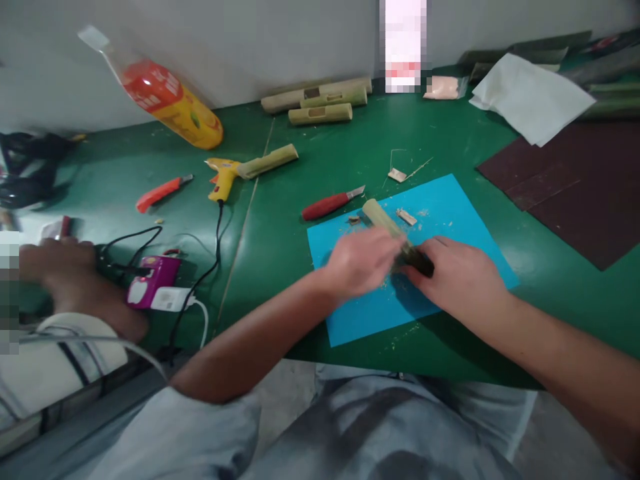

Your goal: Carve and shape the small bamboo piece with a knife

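Over a blue sheet (450, 213) on the green table (310, 167), both my hands meet on a pale bamboo stick (381, 220). My left hand (360, 261) is closed around the stick's near end, smeared by motion. My right hand (457, 277) is closed on a dark tool (417, 261) held against the stick. Small chips and shavings (406, 216) lie on the sheet beside the stick.
A red-handled knife (331, 204) lies left of the sheet. Further left are a yellow glue gun (223, 177), an orange cutter (161, 192), a bottle (167, 97) and a purple power strip (153, 290). Bamboo pieces (320, 100) lie at the back. Another person's hand (70, 277) rests at left. Dark sandpaper sheets (580, 187) lie right.
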{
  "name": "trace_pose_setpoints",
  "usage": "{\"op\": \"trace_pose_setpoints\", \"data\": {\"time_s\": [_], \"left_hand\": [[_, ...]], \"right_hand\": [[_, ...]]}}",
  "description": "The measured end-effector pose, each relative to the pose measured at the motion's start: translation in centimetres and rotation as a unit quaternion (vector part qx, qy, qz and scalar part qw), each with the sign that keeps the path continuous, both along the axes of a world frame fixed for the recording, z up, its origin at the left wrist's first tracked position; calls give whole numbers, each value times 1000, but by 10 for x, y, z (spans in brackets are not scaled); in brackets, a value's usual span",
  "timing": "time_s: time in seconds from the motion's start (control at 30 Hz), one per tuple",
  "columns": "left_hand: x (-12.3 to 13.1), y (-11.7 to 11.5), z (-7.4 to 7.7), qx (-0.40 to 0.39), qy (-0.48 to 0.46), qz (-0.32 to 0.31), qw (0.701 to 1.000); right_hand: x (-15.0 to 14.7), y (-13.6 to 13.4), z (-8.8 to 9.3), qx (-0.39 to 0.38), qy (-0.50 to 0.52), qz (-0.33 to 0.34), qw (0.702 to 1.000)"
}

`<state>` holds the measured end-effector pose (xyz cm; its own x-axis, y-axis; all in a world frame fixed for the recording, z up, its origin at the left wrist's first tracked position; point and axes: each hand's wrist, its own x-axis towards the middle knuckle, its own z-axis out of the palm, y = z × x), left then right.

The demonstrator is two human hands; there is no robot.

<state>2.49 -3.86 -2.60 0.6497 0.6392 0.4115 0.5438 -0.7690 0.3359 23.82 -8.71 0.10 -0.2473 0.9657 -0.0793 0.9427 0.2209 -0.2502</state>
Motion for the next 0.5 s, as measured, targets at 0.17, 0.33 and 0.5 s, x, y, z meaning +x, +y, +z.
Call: {"op": "trace_pose_setpoints", "data": {"time_s": [0.17, 0.33, 0.5], "left_hand": [[0, 0, -1, 17, -25, 46, 998], [-2, 1, -4, 11, 28, -9, 1000], [-3, 4, -1, -8, 0, -5, 1000]], "right_hand": [[-1, -1, 0, 0, 8, -8, 1000], [0, -1, -2, -2, 9, -5, 1000], [-1, -1, 0, -1, 0, 0, 1000]]}}
